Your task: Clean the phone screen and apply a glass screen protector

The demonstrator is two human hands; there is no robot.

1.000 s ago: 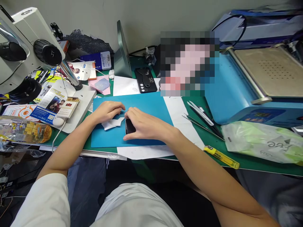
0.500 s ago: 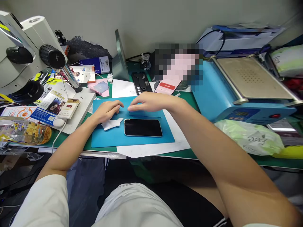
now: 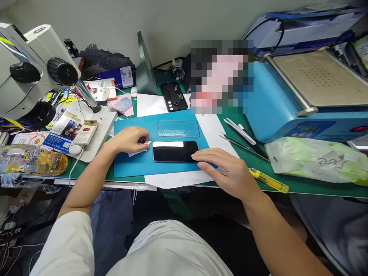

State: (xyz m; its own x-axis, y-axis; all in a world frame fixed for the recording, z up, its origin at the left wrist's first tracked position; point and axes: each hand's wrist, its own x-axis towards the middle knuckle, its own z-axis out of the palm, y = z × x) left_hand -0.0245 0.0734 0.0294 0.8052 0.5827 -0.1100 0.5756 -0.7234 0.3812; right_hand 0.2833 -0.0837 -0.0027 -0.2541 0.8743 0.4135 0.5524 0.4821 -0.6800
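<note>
A smartphone (image 3: 172, 154) with a dark screen lies flat on a blue mat (image 3: 135, 166). At its right end is my right hand (image 3: 227, 170), fingers stretched out and thumb apart, the fingertips at the phone's edge. My left hand (image 3: 129, 140) is closed on a crumpled white tissue (image 3: 138, 152), just left of the phone. Beyond the phone, a clear glass screen protector (image 3: 178, 129) with a dark border lies on the mat. White paper (image 3: 184, 179) shows under the mat.
A microscope (image 3: 43, 73) and a bottle (image 3: 31, 160) stand at the left. Right of the mat are tweezers (image 3: 244, 146), a yellow cutter (image 3: 270, 180), a plastic packet (image 3: 313, 159) and a blue heating machine (image 3: 304, 111). Behind the mat lies a black phone case (image 3: 174, 97).
My right hand has moved from above the mat's far side to the phone's right end, uncovering the screen protector. My left hand has come down and closed on the tissue.
</note>
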